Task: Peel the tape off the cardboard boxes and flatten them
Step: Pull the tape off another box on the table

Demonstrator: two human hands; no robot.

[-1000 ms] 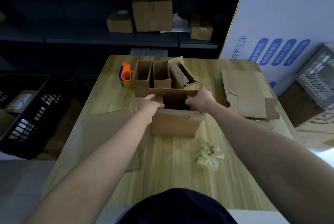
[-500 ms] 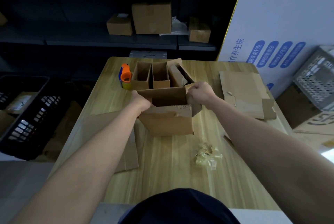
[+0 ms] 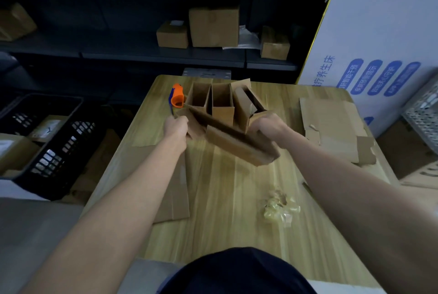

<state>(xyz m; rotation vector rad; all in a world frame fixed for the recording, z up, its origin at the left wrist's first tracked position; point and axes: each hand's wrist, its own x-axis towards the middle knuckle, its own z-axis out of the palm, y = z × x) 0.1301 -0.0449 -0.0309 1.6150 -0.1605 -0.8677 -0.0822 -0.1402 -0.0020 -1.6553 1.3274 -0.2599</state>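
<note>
Since a moment ago the box (image 3: 237, 144) has skewed from square into a slanted, half-collapsed shape, just right of the orange tape gun (image 3: 177, 98). My left hand (image 3: 176, 126) grips the end nearest the gun and my right hand (image 3: 270, 125) clamps the far end. I judge this pulls opposite corners so the walls fold flat. Cardboard hides my fingertips, and blur hides any leftover tape.
</note>
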